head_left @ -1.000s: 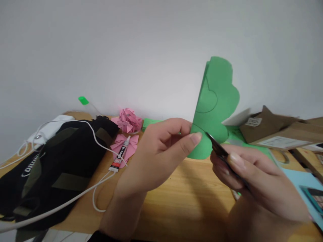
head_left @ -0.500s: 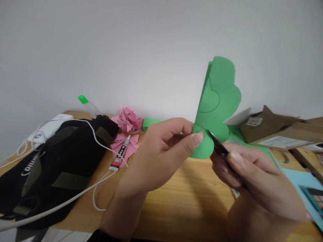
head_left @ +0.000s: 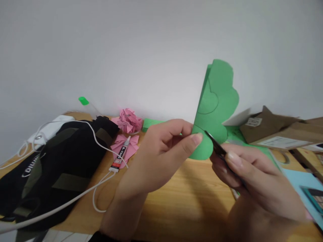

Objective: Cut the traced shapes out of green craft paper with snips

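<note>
Between the thumb and fingers of my left hand (head_left: 164, 154) is the folded edge of a green paper (head_left: 223, 90), held upright above the table. Its outer edge is scalloped, and a dark curved line is drawn on its face. My right hand (head_left: 254, 181) grips dark scissors (head_left: 217, 148), whose blades sit on the paper at the notch between the lowest lobe and the one above. A pencil line runs from the blade tips to the fold beside my left thumb. The scissors' handles are mostly hidden by my fingers.
A black bag (head_left: 73, 161) and white cable (head_left: 83, 198) lie at left. Near them are a glue tube (head_left: 120, 156), a pink paper bow (head_left: 132, 144) and a pink paper flower (head_left: 128, 119). Brown packages (head_left: 277, 126) and a light blue sheet (head_left: 297, 181) are at right.
The scissors' blades have shifted slightly up and left, closer to the fold. The paper has tilted and dropped a little at its top; the left hand keeps its grip.
</note>
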Demonstrator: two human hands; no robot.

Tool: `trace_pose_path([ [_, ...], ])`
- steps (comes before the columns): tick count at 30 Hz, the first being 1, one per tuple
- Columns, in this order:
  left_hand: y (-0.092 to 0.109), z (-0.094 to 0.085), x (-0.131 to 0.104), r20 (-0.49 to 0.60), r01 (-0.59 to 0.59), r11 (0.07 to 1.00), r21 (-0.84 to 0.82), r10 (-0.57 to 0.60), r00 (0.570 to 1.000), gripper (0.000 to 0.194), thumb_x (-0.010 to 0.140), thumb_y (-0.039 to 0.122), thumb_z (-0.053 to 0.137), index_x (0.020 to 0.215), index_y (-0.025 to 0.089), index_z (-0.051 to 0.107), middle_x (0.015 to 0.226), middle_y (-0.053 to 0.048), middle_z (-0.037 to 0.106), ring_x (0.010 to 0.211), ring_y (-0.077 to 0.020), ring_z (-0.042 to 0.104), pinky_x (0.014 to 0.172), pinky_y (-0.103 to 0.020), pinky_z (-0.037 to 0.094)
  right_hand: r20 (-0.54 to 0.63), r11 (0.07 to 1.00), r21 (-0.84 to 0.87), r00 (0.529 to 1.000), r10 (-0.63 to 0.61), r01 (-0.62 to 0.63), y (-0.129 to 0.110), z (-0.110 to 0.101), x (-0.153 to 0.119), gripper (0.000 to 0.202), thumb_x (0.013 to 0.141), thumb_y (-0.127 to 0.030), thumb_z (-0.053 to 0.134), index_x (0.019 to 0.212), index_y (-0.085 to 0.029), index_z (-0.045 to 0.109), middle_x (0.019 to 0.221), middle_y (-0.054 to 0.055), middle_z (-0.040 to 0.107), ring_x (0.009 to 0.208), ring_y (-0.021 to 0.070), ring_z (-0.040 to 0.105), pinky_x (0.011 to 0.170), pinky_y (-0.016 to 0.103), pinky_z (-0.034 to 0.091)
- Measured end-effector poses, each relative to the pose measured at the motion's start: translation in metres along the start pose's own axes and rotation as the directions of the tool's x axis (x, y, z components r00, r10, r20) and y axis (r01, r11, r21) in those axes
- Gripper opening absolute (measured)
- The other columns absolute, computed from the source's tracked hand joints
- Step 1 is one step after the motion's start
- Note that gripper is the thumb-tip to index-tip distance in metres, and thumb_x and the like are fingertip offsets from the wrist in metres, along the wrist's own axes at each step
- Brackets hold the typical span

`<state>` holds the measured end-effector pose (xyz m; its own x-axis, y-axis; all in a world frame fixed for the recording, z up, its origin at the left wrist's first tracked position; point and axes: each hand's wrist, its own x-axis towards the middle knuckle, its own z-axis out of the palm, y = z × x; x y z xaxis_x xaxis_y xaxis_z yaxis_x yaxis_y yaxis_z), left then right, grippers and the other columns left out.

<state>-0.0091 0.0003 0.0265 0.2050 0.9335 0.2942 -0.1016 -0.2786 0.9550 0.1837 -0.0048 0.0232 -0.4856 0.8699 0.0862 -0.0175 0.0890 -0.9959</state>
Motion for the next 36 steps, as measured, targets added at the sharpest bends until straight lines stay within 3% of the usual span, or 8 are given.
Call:
trace_pose_path([
  [20, -0.0011, -0.0030, 0.0009, 0.033, -0.045, 0.998, 0.032, 0.044, 0.998, 0.032, 0.088, 0.025, 0.065, 0.061, 0.018, 0.048, 0.062, 0.002, 0.051, 0.060, -0.0106, 0.043, 0.055, -0.028, 0.031, 0.021, 0.998, -0.040, 0.999, 0.039, -0.038, -0.0003, -0.0057, 0.0005, 0.049, 0.095, -0.053, 0.058, 0.060, -0.021, 0.048, 0.050, -0.006, 0.031, 0.045, 0.0088, 0.022, 0.039, 0.024, 0.016],
  [36, 0.0011, -0.0035, 0.0001, 0.071, 0.003, 0.999, 0.042, -0.006, 0.997, 0.027, 0.088, 0.023, 0.064, 0.064, 0.017, 0.052, 0.066, 0.001, 0.053, 0.064, -0.0113, 0.045, 0.057, -0.027, 0.035, 0.056, 0.999, -0.038, 0.998, 0.014, -0.012, 0.0008, -0.0100, 0.0018, 0.049, 0.097, -0.051, 0.056, 0.060, -0.020, 0.047, 0.051, -0.006, 0.030, 0.046, 0.0088, 0.022, 0.040, 0.024, 0.016],
])
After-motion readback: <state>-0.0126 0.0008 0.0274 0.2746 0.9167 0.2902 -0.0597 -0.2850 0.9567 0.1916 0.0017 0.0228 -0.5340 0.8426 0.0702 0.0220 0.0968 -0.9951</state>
